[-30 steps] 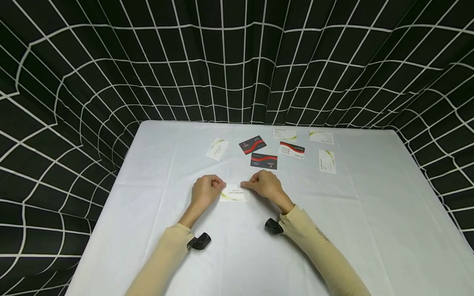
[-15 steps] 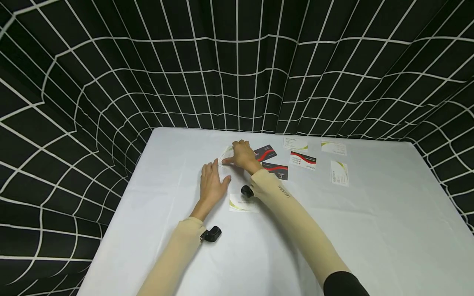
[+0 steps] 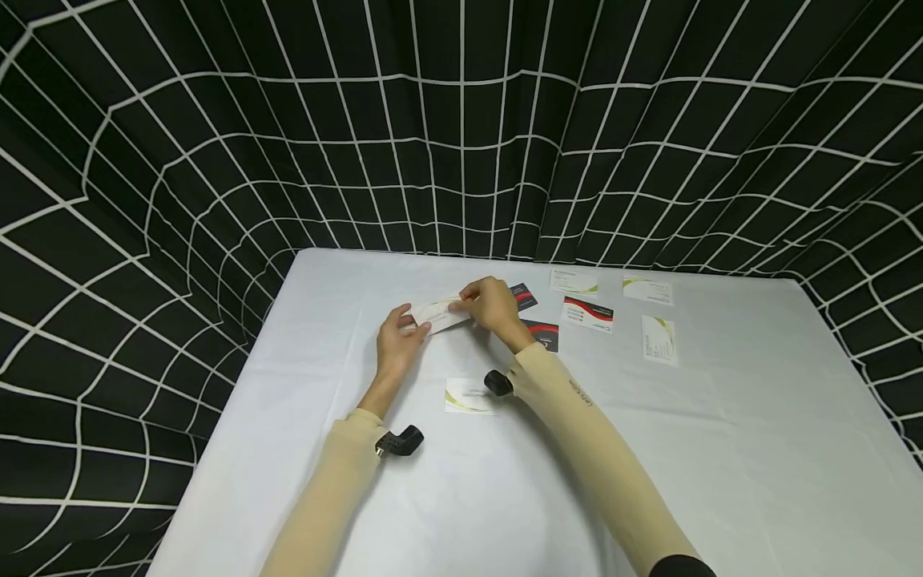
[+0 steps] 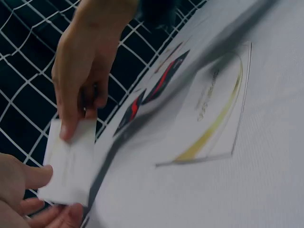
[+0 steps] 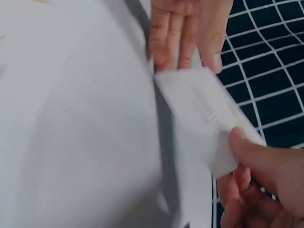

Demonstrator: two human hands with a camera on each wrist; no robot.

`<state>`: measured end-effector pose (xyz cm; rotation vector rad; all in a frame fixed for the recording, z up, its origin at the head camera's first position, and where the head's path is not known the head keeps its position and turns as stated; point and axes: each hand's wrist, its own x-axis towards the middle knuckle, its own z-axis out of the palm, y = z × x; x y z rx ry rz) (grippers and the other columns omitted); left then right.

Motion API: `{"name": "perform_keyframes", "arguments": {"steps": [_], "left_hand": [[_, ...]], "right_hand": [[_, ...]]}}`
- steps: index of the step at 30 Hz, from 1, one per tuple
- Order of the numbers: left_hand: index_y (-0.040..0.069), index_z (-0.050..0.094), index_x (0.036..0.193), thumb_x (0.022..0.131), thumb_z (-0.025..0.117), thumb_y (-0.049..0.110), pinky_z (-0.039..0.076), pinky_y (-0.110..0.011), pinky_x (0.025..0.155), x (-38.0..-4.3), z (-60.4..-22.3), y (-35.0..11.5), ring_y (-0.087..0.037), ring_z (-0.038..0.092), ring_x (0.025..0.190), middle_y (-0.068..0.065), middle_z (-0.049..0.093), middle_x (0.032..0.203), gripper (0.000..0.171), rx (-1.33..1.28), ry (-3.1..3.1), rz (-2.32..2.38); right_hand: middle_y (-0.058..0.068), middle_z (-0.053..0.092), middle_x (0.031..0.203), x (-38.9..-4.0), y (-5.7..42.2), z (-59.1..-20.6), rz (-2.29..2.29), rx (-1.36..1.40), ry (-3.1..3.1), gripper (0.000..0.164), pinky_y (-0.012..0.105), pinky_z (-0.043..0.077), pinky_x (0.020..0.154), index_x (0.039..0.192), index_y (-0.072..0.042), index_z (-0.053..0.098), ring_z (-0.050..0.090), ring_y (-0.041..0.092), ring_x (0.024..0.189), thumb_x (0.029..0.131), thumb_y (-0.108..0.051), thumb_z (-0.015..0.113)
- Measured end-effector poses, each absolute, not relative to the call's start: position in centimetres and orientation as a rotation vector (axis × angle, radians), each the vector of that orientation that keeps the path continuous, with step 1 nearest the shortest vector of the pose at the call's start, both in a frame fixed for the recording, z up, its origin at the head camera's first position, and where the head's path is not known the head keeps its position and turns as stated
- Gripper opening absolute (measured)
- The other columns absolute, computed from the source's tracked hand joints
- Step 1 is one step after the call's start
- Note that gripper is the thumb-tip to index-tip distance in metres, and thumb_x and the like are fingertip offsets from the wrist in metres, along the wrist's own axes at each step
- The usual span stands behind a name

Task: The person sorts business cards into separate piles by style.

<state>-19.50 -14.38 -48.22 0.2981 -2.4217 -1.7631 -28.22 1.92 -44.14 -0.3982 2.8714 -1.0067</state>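
In the head view, the held card (image 3: 438, 316) was between the two hands over the far left part of the white tabletop (image 3: 303, 385), slanted and seemingly lifted off it. The right hand (image 3: 497, 308) pinched its right end between thumb and fingers. The left hand (image 3: 399, 343) was at the other end, thumb and fingers parted around the card's edge. The near card (image 3: 469, 396) lay flat on the tabletop, nearer the person and apart from both hands, printed side up with a yellow-green curve. Beyond the right wrist, two dark cards (image 3: 542, 336) with red stripes showed in part. To their right lay a red-striped white card (image 3: 588, 315), then three pale cards (image 3: 659, 340) around it, two farther back and one turned upright. A black curtain (image 3: 461, 120) with a white grid rose behind, and beige sleeves (image 3: 577, 425) covered the forearms. In the left wrist view, the right hand reached down from above with its thumb on the held card's upper end, while the left thumb and fingertips were at the lower end, well spread; whether they gripped it I could not tell. In the right wrist view, slightly blurred, the right thumb pressed the card's face with the fingers curled beneath, and the left fingers lay fairly straight at the opposite edge, the thumb by a corner.
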Motion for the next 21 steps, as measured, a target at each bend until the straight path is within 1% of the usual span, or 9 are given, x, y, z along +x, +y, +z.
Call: {"name": "perform_keyframes", "arguments": {"steps": [1,2,4,7,8,11,16,18,21], "left_hand": [[-0.003,0.043,0.141,0.092,0.067,0.007,0.054,-0.037,0.085,-19.5,-48.2,-14.5,-0.037,0.064,0.101,-0.025,0.058,0.12,0.056,0.332,-2.371,-1.829],[-0.002,0.045,0.14,0.092,0.068,0.008,0.056,-0.034,0.081,-19.4,-48.2,-14.6,-0.035,0.066,0.096,-0.024,0.061,0.115,0.054,0.353,-2.345,-1.863],[-0.003,0.051,0.134,0.091,0.07,0.009,0.056,-0.027,0.071,-19.1,-48.4,-14.5,-0.032,0.068,0.083,-0.02,0.067,0.1,0.049,0.362,-2.349,-1.869],[-0.005,0.059,0.123,0.088,0.073,0.012,0.049,-0.021,0.056,-18.3,-48.5,-14.0,-0.023,0.063,0.063,-0.014,0.069,0.082,0.041,0.31,-2.461,-1.768],[-0.005,0.063,0.118,0.087,0.075,0.014,0.046,-0.02,0.054,-17.9,-48.4,-13.7,-0.019,0.06,0.06,-0.011,0.069,0.078,0.038,0.285,-2.519,-1.699],[-0.004,0.069,0.106,0.085,0.078,0.021,0.04,-0.022,0.052,-16.5,-48.2,-13.1,-0.011,0.052,0.055,-0.005,0.067,0.07,0.033,0.194,-2.695,-1.467],[0.0,0.071,0.086,0.083,0.079,0.024,0.037,-0.024,0.049,-14.1,-47.7,-12.0,-0.009,0.046,0.05,0.001,0.06,0.061,0.026,0.092,-2.85,-1.241],[0.001,0.069,0.083,0.083,0.079,0.023,0.036,-0.024,0.048,-13.4,-47.6,-11.6,-0.009,0.045,0.049,0.001,0.057,0.06,0.024,0.058,-2.864,-1.204],[0.003,0.069,0.081,0.082,0.08,0.024,0.037,-0.025,0.05,-13.0,-47.5,-10.9,-0.008,0.046,0.05,0.003,0.057,0.06,0.024,0.045,-2.868,-1.132]], "right_hand": [[0.005,0.073,0.08,-27.8,2.4,-44.2,-1.052,-0.403,2.856,0.023,0.025,0.038,0.056,0.088,-0.006,0.077,0.055,0.013,0.061,0.081,-0.028,0.081],[0.005,0.073,0.079,-27.4,2.9,-44.4,-1.088,-0.416,2.837,0.024,0.023,0.037,0.054,0.088,-0.005,0.077,0.055,0.011,0.058,0.082,-0.028,0.081],[0.004,0.072,0.074,-26.3,3.8,-44.6,-1.131,-0.415,2.792,0.025,0.021,0.034,0.053,0.087,-0.004,0.078,0.051,0.008,0.057,0.083,-0.028,0.079],[0.002,0.069,0.067,-24.3,5.2,-44.7,-1.115,-0.379,2.731,0.028,0.021,0.033,0.051,0.085,-0.005,0.078,0.05,0.008,0.056,0.086,-0.033,0.076],[0.0,0.067,0.064,-23.6,5.6,-44.7,-1.078,-0.363,2.722,0.029,0.021,0.033,0.051,0.083,-0.006,0.079,0.049,0.008,0.055,0.086,-0.035,0.076],[-0.002,0.064,0.059,-21.3,7.0,-44.5,-0.949,-0.312,2.689,0.032,0.023,0.032,0.049,0.077,-0.01,0.079,0.046,0.009,0.053,0.084,-0.041,0.076],[-0.003,0.063,0.056,-18.7,8.5,-44.6,-0.837,-0.24,2.664,0.032,0.023,0.03,0.046,0.068,-0.014,0.077,0.045,0.009,0.051,0.08,-0.043,0.079],[-0.005,0.063,0.055,-18.0,8.9,-44.8,-0.817,-0.23,2.685,0.031,0.022,0.029,0.045,0.067,-0.015,0.077,0.045,0.009,0.051,0.08,-0.043,0.079],[-0.006,0.061,0.054,-17.3,9.2,-45.1,-0.793,-0.222,2.724,0.03,0.022,0.028,0.044,0.067,-0.015,0.077,0.044,0.009,0.05,0.079,-0.043,0.08]]}}
